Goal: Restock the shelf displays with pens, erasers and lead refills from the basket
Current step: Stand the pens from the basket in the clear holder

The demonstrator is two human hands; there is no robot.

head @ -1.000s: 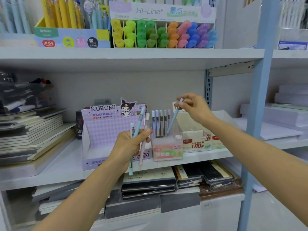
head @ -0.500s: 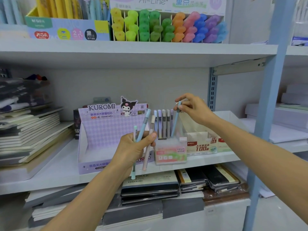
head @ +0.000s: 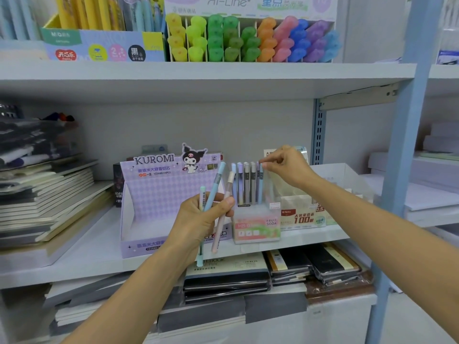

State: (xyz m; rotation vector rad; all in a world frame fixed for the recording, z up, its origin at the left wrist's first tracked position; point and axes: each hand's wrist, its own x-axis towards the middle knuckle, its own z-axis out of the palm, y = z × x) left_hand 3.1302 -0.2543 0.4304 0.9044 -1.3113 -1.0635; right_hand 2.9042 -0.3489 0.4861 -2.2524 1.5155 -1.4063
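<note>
The person's left hand (head: 201,219) is gripping three slim, round-barrelled plastic pens in a loose fan, with the fingers curled round their middles. They are one mint pen (head: 202,197), one light-blue pen (head: 217,182) and one pinkish-beige pen (head: 219,232), and their ends are sticking out above and below the fist.

Just to the right and slightly higher, the right hand (head: 285,167) is pinching the top of a pale-blue pen (head: 261,187) between thumb and forefinger, while the other fingers are curling inward. That pen is standing upright at the right end of a row of six pastel pens in a clear plastic display box (head: 257,229) with a pink-and-green label.

The box is sitting on a smooth white shelf (head: 74,249), just beside a purple checked Kuromi cardboard tray (head: 154,194) on its left and a printed lead refill carton (head: 301,217) on its right. Flat notebooks (head: 49,194) are lying stacked at the far left. On the shelf above, rounded translucent highlighters (head: 248,38) are standing in colour-sorted columns.
</note>
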